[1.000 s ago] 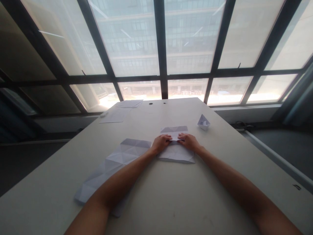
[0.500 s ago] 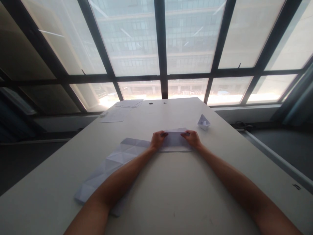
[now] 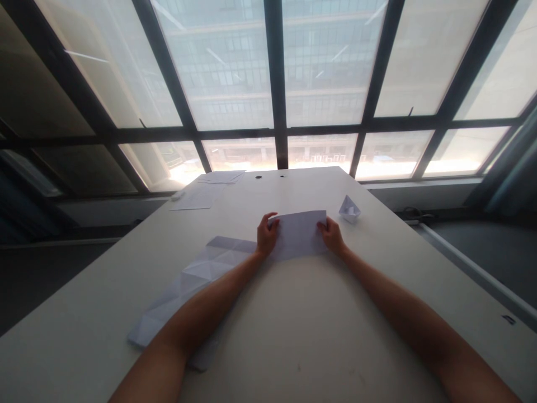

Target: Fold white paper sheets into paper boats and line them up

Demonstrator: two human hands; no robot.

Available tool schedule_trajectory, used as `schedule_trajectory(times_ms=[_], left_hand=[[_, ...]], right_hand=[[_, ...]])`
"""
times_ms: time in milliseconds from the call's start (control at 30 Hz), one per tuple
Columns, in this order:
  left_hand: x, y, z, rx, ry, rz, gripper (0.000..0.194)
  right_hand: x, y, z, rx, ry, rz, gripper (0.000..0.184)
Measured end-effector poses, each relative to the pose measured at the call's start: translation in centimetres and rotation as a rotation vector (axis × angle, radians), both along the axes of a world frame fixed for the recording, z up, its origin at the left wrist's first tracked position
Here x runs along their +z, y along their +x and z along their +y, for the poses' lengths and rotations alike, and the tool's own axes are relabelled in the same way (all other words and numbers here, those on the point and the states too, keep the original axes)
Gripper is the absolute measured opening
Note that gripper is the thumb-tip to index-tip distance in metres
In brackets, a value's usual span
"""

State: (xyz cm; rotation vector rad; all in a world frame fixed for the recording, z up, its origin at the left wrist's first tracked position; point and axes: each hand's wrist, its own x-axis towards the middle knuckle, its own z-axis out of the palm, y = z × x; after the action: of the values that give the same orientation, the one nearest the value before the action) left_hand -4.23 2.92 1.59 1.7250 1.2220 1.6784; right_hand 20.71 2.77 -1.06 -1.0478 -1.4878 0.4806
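A white sheet of paper point(image 3: 300, 235) is held up between my two hands, its top edge tilted slightly. At its left edge my left hand point(image 3: 267, 234) grips it, the index finger lifted a little off it. My right hand point(image 3: 331, 233) pinches the right edge between thumb and fingers. Under and beside my left forearm lies a larger creased white paper point(image 3: 210, 263), partly hidden by the arm. Beyond my right hand stands a small folded paper boat point(image 3: 349, 209).
Loose white sheets point(image 3: 197, 197) lie at the far left of the white table point(image 3: 302, 319), with more papers point(image 3: 222, 177) behind them. A cable hole point(image 3: 259, 177) is near the far edge. Large windows rise behind the table.
The paper has been raised so its face stands taller and flat between my hands. My fingers have moved from the top edge outward to its sides.
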Motion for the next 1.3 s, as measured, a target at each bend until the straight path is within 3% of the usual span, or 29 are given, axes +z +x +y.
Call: schedule_trajectory(times_ms=[267,567,667,767,933,1133,1300], left_hand=[[-0.1,0.3,-0.2,-0.075,-0.047,-0.088,0.054],[-0.3,0.7,-0.4,-0.139,-0.167,0.113,0.07],[-0.4,0.5,-0.3,-0.094,-0.19,0.235,0.054],[-0.6,0.5,-0.3,0.03,-0.198,0.421,0.04],[-1.0,0.5,-0.5,0.165,-0.149,0.756,0.05],[-1.3,0.9,-1.4,-0.01,0.042,1.09,0.062],[-1.6,1.3,-1.2,-0.266,-0.088,1.161,0.057]], right_hand=[[0.1,-0.1,0.1,-0.122,-0.057,0.08,0.026],[-0.5,0.4,0.7,-0.277,-0.119,0.077,0.024],[-0.7,0.6,0.9,-0.322,-0.161,-0.016,0.021],[-0.7,0.6,0.8,-0.359,-0.215,-0.17,0.018],[-0.2,0.0,0.0,-0.365,-0.324,-0.447,0.02],[0.6,-1.0,-1.4,-0.411,-0.455,-0.686,0.034],[1.0,-1.4,-2.3,-0.382,-0.438,-0.763,0.054]])
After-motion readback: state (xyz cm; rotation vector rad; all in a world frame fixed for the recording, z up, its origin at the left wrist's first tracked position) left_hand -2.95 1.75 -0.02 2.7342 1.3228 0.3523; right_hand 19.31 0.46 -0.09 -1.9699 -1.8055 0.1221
